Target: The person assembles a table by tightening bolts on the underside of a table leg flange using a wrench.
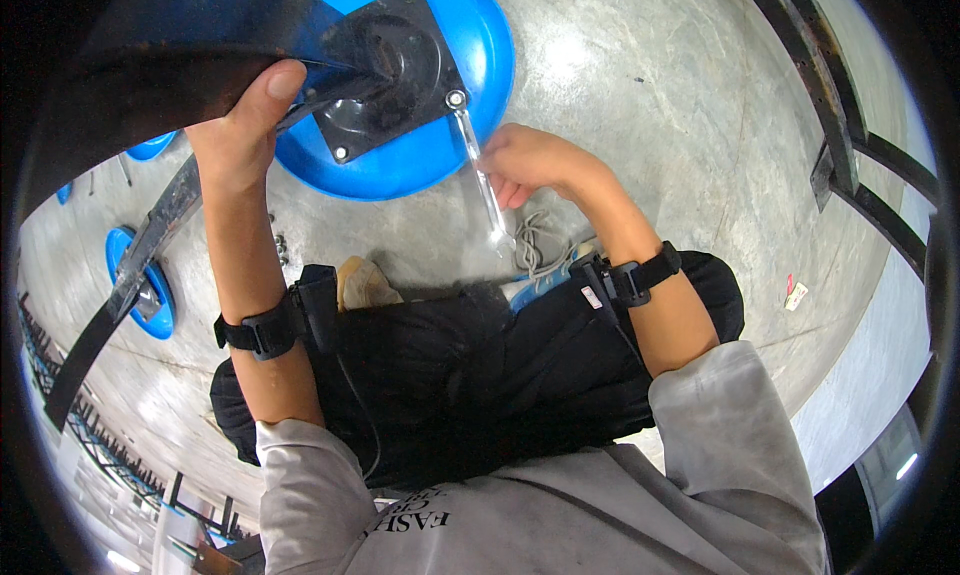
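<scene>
Head view: your left hand grips black metal bar, thumb over edge, other fingers hidden. Your right hand touches wrench, fingers curled; cannot tell whether closed round it. Wrench's upper end sits on corner bolt of black plate. Plate lies against blue disc above floor.

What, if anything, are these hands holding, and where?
The left hand holds a broad, curved black metal bar by its edge. The right hand touches a silver metal wrench mid-handle; whether it grips is unclear.
</scene>
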`<state>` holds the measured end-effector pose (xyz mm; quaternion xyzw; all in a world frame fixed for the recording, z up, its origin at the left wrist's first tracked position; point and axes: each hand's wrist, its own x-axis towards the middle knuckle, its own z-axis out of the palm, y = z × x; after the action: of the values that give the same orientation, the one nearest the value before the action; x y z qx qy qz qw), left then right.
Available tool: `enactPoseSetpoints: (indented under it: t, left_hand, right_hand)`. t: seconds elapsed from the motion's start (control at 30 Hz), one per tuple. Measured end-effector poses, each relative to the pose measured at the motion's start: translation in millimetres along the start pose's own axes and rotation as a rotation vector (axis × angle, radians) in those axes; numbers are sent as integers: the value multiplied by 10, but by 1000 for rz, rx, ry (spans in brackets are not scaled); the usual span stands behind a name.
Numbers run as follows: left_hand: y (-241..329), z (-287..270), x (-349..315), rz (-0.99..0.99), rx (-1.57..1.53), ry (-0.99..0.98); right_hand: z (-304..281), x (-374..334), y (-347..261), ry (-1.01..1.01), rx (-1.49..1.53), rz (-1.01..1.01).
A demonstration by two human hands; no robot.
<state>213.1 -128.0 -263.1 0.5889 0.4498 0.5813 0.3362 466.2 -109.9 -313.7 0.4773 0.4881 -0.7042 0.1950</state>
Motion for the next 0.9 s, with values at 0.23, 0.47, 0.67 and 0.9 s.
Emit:
enactPoseSetpoints:
  t: [0.23, 0.47, 0.67, 0.9]
  left_hand:
    - [100, 182, 75, 70, -85, 98]
    - [-7, -25, -26, -68, 146, -24]
    - [-10, 16, -14, -28, 22, 18]
    - [30, 64, 10, 2, -169, 71]
  right_hand:
    - [-92, -70, 21, 40, -67, 45]
    - [-359, -121, 101, 691, -579, -64]
    - [-504, -342, -85, 654, -431, -341]
    - [-425, -320, -67, 297, -106, -279]
